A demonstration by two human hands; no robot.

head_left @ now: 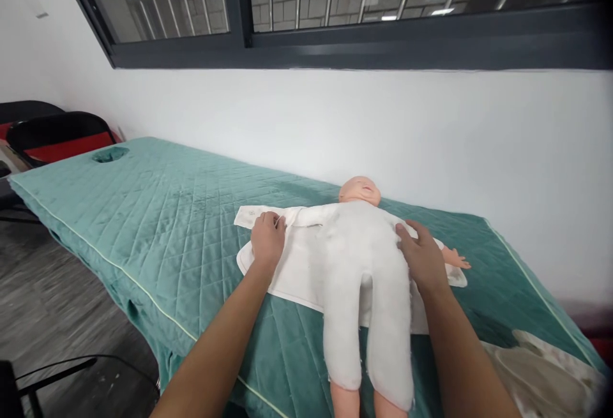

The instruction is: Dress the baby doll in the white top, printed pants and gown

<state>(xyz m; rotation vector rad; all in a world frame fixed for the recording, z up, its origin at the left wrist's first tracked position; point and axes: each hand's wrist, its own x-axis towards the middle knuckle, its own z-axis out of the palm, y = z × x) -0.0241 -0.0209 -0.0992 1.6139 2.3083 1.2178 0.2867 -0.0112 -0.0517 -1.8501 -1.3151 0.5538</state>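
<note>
A baby doll (366, 239) with a white cloth body lies on its back, its head toward the wall. Beneath it a white baby top (299, 268) is spread out. My left hand (269, 234) is closed on the top's sleeve (249, 215) at the left, around where the doll's arm ends; the doll's hand on that side is hidden. On the other side my right hand (424, 255) grips the doll's upper arm near the shoulder, the fingertips partly hidden. The doll's bare hand (457, 257) shows beyond it.
A green quilted cover (182, 226) lies over the long bed, which has a face hole (110, 154) at the far left. Crumpled beige cloth (541, 367) rests at the lower right. Behind are a white wall and a barred window; black-and-red chairs (62, 137) stand left.
</note>
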